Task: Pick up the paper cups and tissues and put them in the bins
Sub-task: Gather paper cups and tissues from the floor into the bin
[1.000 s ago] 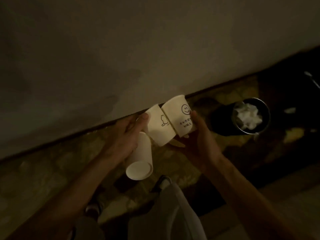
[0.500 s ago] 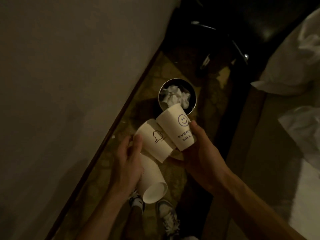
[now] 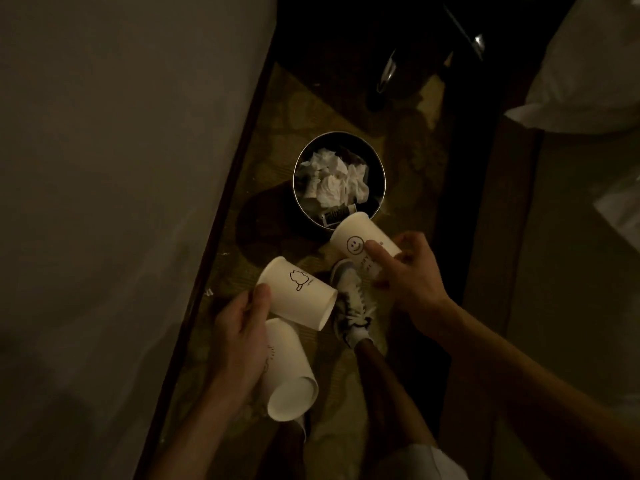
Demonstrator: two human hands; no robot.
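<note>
Left hand point(image 3: 239, 337) grips a doodle cup point(image 3: 304, 292) and another cup point(image 3: 289, 379). Right hand point(image 3: 412, 285) grips the smiley cup point(image 3: 356, 233) by the bin point(image 3: 378, 168).

The bin point(image 3: 378, 161) gapes open over crumpled tissues point(image 3: 334, 181), the wall point(image 3: 121, 168) close left.

Head view, steeply down, near hands point(image 3: 408, 275)

I'm counting three paper cups here: the smiley-face cup point(image 3: 360, 242), the doodle cup point(image 3: 298, 292) and a third cup point(image 3: 287, 372). One round metal bin point(image 3: 381, 174) is holding a tissue wad point(image 3: 332, 178) too crumpled to count. One sneaker point(image 3: 353, 299) is showing, plus two hands: left hand point(image 3: 239, 334), right hand point(image 3: 412, 278).
</note>
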